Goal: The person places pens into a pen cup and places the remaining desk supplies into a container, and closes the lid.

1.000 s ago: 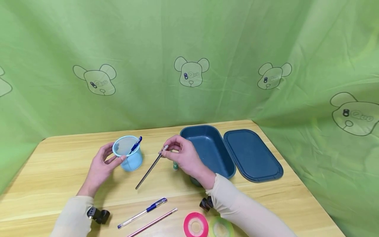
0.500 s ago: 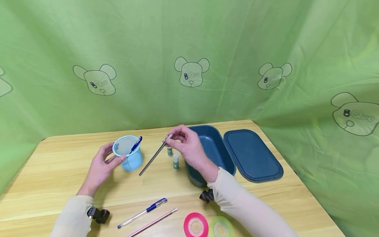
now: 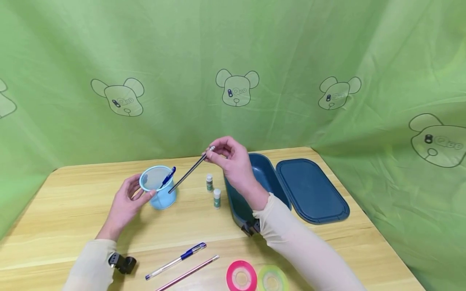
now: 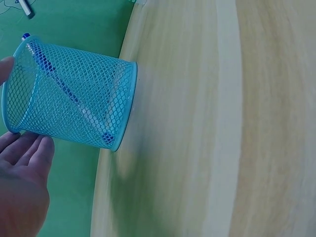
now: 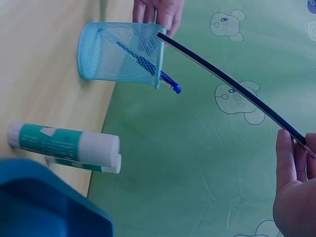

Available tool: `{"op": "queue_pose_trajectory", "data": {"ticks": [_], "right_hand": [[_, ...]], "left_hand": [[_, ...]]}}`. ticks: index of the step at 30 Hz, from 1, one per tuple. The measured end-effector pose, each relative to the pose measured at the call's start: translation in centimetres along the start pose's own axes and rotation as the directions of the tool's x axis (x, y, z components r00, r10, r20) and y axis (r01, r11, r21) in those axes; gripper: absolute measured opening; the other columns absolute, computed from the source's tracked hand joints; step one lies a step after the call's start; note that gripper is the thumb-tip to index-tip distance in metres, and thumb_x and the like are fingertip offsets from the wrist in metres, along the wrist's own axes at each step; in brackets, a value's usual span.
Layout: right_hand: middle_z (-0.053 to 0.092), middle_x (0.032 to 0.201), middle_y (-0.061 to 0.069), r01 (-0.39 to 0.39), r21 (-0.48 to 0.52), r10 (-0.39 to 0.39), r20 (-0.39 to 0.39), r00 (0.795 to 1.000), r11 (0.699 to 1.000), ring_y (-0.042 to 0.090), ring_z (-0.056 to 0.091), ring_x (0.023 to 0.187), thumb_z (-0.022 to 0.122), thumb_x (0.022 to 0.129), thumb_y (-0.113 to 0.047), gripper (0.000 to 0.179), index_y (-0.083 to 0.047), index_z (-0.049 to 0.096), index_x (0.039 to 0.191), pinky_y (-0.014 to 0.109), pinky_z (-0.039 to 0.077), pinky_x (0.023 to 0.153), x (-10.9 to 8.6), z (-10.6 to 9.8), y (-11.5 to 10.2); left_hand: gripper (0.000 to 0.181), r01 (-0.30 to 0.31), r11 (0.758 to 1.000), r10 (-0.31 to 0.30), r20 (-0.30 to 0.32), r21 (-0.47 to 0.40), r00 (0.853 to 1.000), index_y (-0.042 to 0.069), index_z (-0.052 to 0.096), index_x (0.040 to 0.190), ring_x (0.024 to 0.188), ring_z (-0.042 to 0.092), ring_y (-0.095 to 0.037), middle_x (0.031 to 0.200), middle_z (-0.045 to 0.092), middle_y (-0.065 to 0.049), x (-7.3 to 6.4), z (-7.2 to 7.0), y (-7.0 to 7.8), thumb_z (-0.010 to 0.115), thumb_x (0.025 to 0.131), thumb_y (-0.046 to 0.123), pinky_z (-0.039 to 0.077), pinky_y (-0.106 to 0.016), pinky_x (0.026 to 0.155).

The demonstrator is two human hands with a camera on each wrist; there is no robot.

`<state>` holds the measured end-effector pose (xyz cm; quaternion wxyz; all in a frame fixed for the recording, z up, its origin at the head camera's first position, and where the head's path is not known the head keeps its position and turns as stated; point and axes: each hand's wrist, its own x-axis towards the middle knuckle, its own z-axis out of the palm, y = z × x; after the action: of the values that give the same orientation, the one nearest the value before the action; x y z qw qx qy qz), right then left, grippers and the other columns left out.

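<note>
Left hand (image 3: 125,204) has thumb and fingers clamped on the blue mesh cup (image 3: 164,201) near its rim, cup upright, pen (image 3: 169,176) leaning inside. Right hand (image 3: 234,166) pinches the dark pencil (image 3: 191,170) by its upper end, thumb against fingers; pencil is tilted, lower tip at the cup's right side, can't tell if touching. Glue sticks (image 3: 217,199) stand between cup and box (image 3: 263,167); pink pencil (image 3: 189,273) and tape rolls (image 3: 231,278) lie nearer the front.
</note>
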<state>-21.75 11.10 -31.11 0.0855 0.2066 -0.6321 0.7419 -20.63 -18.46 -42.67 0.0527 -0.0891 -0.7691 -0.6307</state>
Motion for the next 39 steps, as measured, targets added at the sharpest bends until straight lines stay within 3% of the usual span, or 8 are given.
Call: {"op": "queue_pose_trajectory", "data": {"ticks": [7, 15, 22, 39], "right_hand": [[0.063, 0.094, 0.016, 0.013, 0.058, -0.010, -0.061, 0.998, 0.998, 0.021, 0.066, 0.085, 0.063, 0.087, 0.017, 0.018, 0.008, 0.056, 0.101, 0.041, 0.058, 0.083, 0.8, 0.6, 0.0], [0.063, 0.095, 0.017, -0.017, 0.047, 0.021, -0.097, 0.995, 0.999, 0.020, 0.066, 0.086, 0.062, 0.086, 0.018, 0.019, 0.008, 0.056, 0.101, 0.037, 0.059, 0.082, 1.5, 1.5, 0.8], [0.064, 0.098, 0.018, -0.042, -0.043, 0.038, -0.074, 0.997, 0.998, 0.023, 0.066, 0.088, 0.063, 0.086, 0.017, 0.019, 0.008, 0.058, 0.101, 0.036, 0.058, 0.083, 1.1, 2.4, 1.6], [0.071, 0.095, 0.012, -0.132, -0.138, 0.132, -0.010, 0.991, 0.982, 0.022, 0.068, 0.089, 0.068, 0.087, 0.009, 0.013, 0.003, 0.066, 0.099, 0.031, 0.058, 0.082, 0.7, 3.3, 3.1]], "left_hand": [[0.076, 0.009, 1.000, -0.009, -0.002, 0.005, 1.000, -0.010, 0.027, 0.146, 0.137, 0.034, -0.040, 0.148, 0.035, -0.028, 0.1, 0.1, 0.1, 0.074, 0.089, 0.010, 0.034, -0.034, 0.110], [0.076, 0.000, 1.000, 0.000, -0.001, 0.012, 1.000, -0.010, 0.027, 0.146, 0.136, 0.034, -0.040, 0.148, 0.035, -0.027, 0.1, 0.0, 0.2, 0.073, 0.090, 0.010, 0.034, -0.035, 0.110], [0.076, 0.008, 1.000, -0.008, -0.007, 0.006, 1.000, -0.008, 0.028, 0.146, 0.136, 0.035, -0.039, 0.147, 0.036, -0.026, 0.0, -0.2, 0.1, 0.074, 0.089, 0.010, 0.035, -0.036, 0.109], [0.077, 0.012, 1.000, -0.012, -0.007, 0.003, 1.000, -0.007, 0.026, 0.148, 0.136, 0.035, -0.039, 0.149, 0.035, -0.026, -0.4, 0.0, -0.2, 0.073, 0.090, 0.011, 0.034, -0.039, 0.110]]}}
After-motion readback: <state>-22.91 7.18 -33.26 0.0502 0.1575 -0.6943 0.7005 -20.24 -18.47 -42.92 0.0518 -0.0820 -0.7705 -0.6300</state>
